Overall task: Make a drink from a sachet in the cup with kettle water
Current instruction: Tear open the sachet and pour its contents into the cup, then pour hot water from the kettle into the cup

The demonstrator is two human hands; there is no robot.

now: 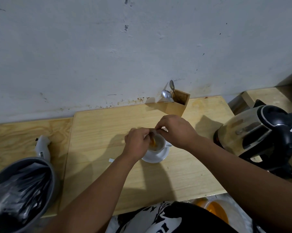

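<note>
Two hands meeting over the centre of a pale wooden worktop (108, 174). Lower left: grey bin (55, 179) lined with black plastic. Right edge: steel-and-black kettle (253, 132), parked, well apart from the cup. Upper centre, against the wall: wooden holder (177, 106) with spoons. Centre: white cup (160, 145) on its saucer (156, 157), something orange inside. Left hand (136, 145) and right hand (175, 130) directly above the cup, fingers (158, 127) pinched shut on a small sachet (152, 132), mostly hidden. Best to keep the torn mouth low over the cup, tilt and tap gently, empty fully before reaching for the kettle.
</note>
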